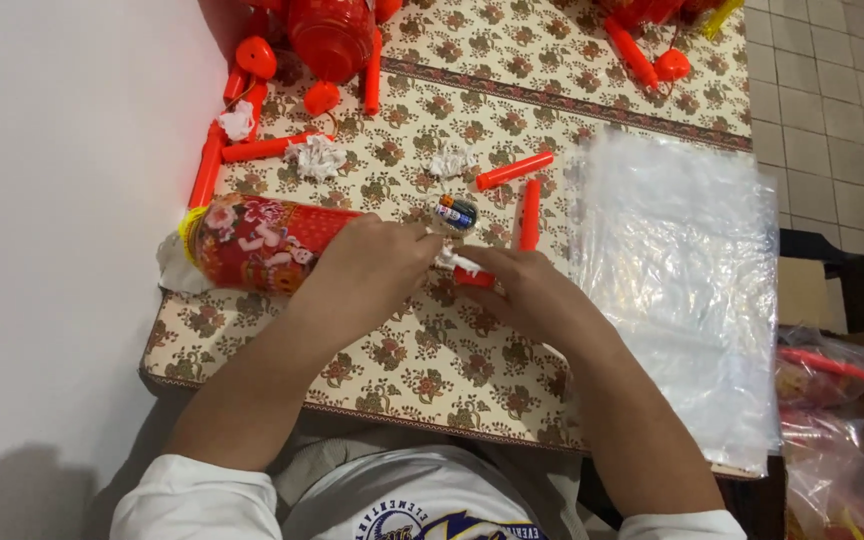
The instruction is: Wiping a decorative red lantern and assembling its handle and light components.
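Hands: left hand (367, 268) closed on red lantern (262, 243); right hand (522, 290) pinching white-tipped red stick (464, 270), batteries (455, 213) nearby.

The left hand (372, 268) hides one end of the red flowered paper lantern cylinder (257, 243); the clear plastic sheet (682, 290) is blurred.

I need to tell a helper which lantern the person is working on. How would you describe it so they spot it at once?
Start at the floral tablecloth beside the white wall. Near its left edge lies a red cylindrical lantern on its side, under the left hand. Unlike the plain red plastic sticks around it, it bears pink flower prints and a yellow end rim.
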